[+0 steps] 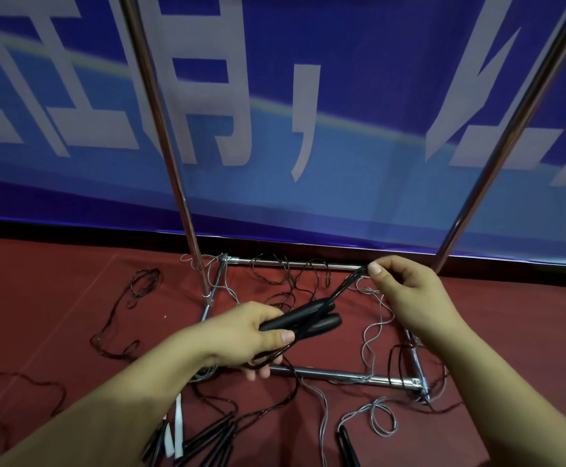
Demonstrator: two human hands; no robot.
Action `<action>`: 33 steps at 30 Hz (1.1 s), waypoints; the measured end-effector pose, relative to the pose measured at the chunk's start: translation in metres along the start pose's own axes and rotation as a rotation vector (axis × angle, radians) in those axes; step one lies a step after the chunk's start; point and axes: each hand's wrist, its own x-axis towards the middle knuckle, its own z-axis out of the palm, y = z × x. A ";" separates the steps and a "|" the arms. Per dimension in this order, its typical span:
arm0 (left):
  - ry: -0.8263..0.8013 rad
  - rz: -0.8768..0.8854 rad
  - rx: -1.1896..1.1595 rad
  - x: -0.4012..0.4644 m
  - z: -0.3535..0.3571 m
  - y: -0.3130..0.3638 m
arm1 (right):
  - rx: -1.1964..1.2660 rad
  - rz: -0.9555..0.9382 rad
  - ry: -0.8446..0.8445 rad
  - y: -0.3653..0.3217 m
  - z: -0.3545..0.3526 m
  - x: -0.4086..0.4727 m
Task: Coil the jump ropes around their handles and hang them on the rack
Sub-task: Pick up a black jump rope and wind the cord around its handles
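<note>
My left hand (244,335) grips a pair of black jump-rope handles (305,318) held side by side, pointing right and away. A thin dark rope (347,283) runs from the handles' far ends up to my right hand (409,294), which pinches the gathered strands between thumb and fingers. A loop of the same rope hangs below my left palm. The chrome rack (328,374) stands on the red floor, its base frame under my hands and two upright poles (170,156) rising out of view.
Loose dark ropes (116,318) and a grey rope (372,332) lie tangled over the rack base and the red floor. More black handles (214,439), white handles (177,429) and another black pair (347,446) lie near the bottom edge. A blue banner (308,96) covers the wall behind.
</note>
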 end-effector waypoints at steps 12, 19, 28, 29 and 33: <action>-0.266 0.033 0.008 -0.010 0.000 0.009 | 0.050 0.123 -0.066 0.018 0.008 0.003; -0.143 0.109 -0.119 -0.006 0.001 0.003 | -0.105 0.148 -0.195 0.032 0.017 0.002; 0.224 0.083 -0.311 0.003 0.000 -0.003 | -0.113 0.207 -0.393 0.014 0.021 -0.005; 0.262 0.080 -0.338 0.005 0.000 -0.002 | -0.112 0.198 -0.418 0.013 0.022 -0.006; 0.404 0.031 -0.448 0.009 -0.004 -0.001 | -0.084 0.156 -0.501 0.009 0.022 -0.009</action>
